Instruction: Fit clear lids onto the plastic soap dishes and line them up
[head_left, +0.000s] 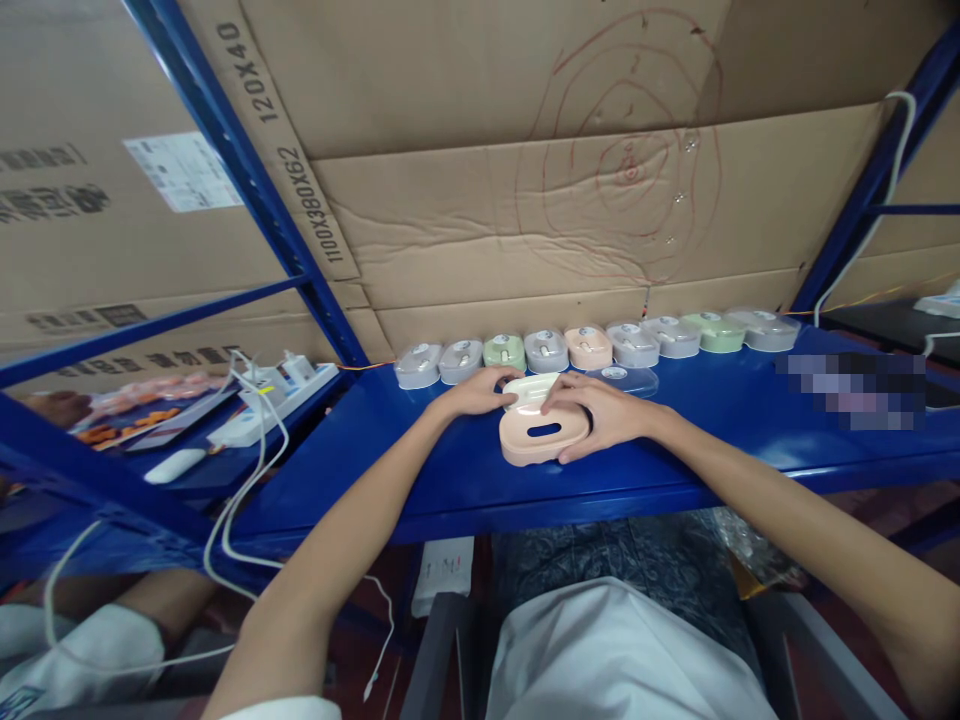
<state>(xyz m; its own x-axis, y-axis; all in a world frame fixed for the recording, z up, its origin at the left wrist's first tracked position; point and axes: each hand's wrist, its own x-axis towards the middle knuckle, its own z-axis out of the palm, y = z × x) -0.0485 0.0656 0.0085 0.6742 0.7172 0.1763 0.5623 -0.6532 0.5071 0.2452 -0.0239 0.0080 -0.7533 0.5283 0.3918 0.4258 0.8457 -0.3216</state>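
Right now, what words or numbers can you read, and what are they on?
"120X40": on the cardboard strip behind the blue shelf post.
"1100X380X62": same strip, lower down.
Dark print on the cardboard box at left: too blurred to read.
White label on that box: too small to read.

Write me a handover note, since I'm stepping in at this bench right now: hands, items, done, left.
Left hand: resting on the back edge of the pink case on the blue shelf.
Right hand: gripping the case's right side.
A clear lid lies just behind the right hand.
Done: nine closed cases, grey, green and pink, lined up along the cardboard wall.
Left: the pink case in hand is not in the row.
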